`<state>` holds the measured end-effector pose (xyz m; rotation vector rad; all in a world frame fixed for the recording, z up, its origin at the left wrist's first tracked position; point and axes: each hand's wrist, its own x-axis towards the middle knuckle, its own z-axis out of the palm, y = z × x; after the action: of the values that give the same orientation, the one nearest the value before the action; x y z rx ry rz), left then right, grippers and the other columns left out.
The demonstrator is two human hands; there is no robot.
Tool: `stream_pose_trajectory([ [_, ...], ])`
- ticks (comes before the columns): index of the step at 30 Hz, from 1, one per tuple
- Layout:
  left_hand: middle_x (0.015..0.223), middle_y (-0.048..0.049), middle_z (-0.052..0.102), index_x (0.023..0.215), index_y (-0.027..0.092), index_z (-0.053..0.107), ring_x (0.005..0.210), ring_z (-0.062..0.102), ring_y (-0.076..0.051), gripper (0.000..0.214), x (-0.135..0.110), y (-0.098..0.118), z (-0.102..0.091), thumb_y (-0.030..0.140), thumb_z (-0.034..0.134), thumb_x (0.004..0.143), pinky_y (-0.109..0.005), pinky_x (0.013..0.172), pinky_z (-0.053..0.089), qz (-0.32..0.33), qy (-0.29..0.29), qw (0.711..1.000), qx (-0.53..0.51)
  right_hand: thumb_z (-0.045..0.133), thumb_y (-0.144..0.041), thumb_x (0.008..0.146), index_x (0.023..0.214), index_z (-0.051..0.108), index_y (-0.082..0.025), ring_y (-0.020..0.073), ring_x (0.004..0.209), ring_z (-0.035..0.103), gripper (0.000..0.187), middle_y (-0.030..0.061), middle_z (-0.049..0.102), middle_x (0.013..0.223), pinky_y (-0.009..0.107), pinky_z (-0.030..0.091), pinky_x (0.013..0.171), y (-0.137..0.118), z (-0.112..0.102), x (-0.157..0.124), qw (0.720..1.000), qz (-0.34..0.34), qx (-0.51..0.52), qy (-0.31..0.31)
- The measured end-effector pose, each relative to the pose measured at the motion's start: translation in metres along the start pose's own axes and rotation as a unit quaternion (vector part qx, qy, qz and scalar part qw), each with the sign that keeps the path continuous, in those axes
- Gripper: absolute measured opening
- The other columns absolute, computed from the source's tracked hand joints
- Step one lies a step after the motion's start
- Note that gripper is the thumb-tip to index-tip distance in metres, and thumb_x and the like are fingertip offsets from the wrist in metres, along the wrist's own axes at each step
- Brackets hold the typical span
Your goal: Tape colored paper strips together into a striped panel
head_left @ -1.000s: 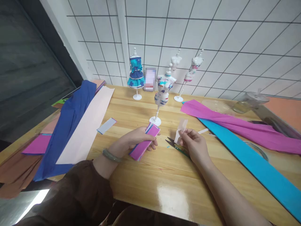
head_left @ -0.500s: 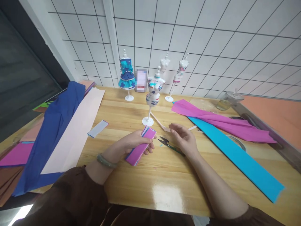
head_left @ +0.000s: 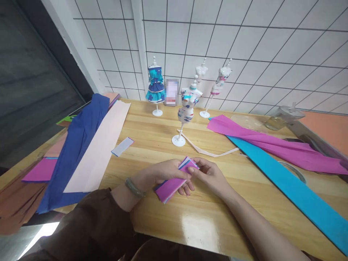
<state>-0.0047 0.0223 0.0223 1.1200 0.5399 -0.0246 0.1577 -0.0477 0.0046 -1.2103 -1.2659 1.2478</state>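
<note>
Both the left hand [head_left: 170,170] and right hand [head_left: 210,177] are now gripping the magenta stack [head_left: 170,187], lower centre. The released pale strip [head_left: 206,153] is lying mid-frame, apparently set aside.

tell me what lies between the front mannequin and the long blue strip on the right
In the head view, a thin pale strip lies bent across the table between the front mannequin and the blue strip, with bare wood around it.

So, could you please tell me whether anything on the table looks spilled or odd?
The front dress form carries patchy blue and red marks on its white surface, perhaps stains. The pale strip near it lies bent. Nothing looks spilled.
</note>
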Motion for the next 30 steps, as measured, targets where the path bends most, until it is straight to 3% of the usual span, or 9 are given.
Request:
stream_pose_trajectory([
  [3,0.073,-0.0060,0.067,0.093,0.013,0.054,0.060,0.065,-0.015,0.036,0.001,-0.002,-0.002,0.039,0.069,0.072,-0.027,0.057,0.050,-0.009,-0.023,1.000,0.002,0.068,-0.042,0.074,0.075,0.064,-0.016,0.0111,0.056,0.055,0.026,-0.0007,0.062,0.059,0.025,0.046,0.058,-0.001,-0.004,0.001,0.999,0.025,0.008,0.031],
  [8,0.085,-0.0112,0.068,0.101,0.013,0.054,0.069,0.068,-0.019,0.042,0.002,-0.005,-0.016,0.040,0.068,0.073,-0.027,0.059,0.051,-0.010,-0.057,0.998,0.002,0.072,-0.048,0.067,0.073,0.065,-0.016,0.0078,0.046,0.050,0.033,-0.0013,0.060,0.056,0.020,0.042,0.045,0.000,-0.023,0.007,0.988,0.044,0.011,0.149],
  [14,0.102,-0.0166,0.066,0.100,0.012,0.058,0.076,0.068,-0.019,0.039,-0.001,-0.005,-0.034,0.039,0.068,0.074,-0.027,0.062,0.053,0.007,-0.021,0.999,0.024,0.072,-0.051,0.065,0.074,0.065,-0.016,0.0072,0.043,0.051,0.036,-0.0009,0.059,0.054,0.019,0.042,0.042,0.003,-0.043,0.011,0.977,0.051,0.000,0.209],
  [20,0.105,-0.0165,0.066,0.103,0.012,0.059,0.078,0.068,-0.017,0.042,-0.008,0.007,-0.045,0.040,0.068,0.073,-0.023,0.060,0.052,0.027,0.069,0.997,0.031,0.070,-0.054,0.065,0.078,0.065,-0.017,0.0125,0.050,0.058,0.039,0.0018,0.064,0.058,0.023,0.048,0.048,0.004,-0.043,0.012,0.977,0.045,-0.048,0.203],
  [26,0.097,-0.0151,0.069,0.095,0.010,0.058,0.076,0.068,-0.017,0.041,-0.017,0.017,-0.061,0.042,0.067,0.071,-0.024,0.060,0.052,-0.010,0.164,0.980,0.108,0.065,-0.052,0.070,0.084,0.066,-0.017,0.0137,0.052,0.055,0.038,0.0032,0.065,0.065,0.025,0.041,0.045,0.006,-0.044,0.008,0.974,0.029,-0.146,0.168],
  [28,0.093,-0.0140,0.069,0.092,0.010,0.056,0.071,0.068,-0.016,0.037,-0.021,0.019,-0.064,0.040,0.065,0.072,-0.023,0.057,0.051,-0.035,0.208,0.967,0.144,0.068,-0.047,0.069,0.089,0.068,-0.018,0.0151,0.056,0.056,0.035,0.0038,0.066,0.070,0.026,0.042,0.049,0.004,-0.047,0.003,0.962,0.013,-0.234,0.142],
  [30,0.089,-0.0127,0.070,0.089,0.011,0.053,0.067,0.067,-0.016,0.033,-0.025,0.020,-0.066,0.038,0.063,0.072,-0.022,0.053,0.048,-0.061,0.236,0.954,0.172,0.068,-0.041,0.068,0.095,0.067,-0.020,0.0180,0.063,0.059,0.034,0.0051,0.067,0.078,0.029,0.044,0.054,0.001,-0.050,-0.003,0.930,-0.002,-0.352,0.106],
])
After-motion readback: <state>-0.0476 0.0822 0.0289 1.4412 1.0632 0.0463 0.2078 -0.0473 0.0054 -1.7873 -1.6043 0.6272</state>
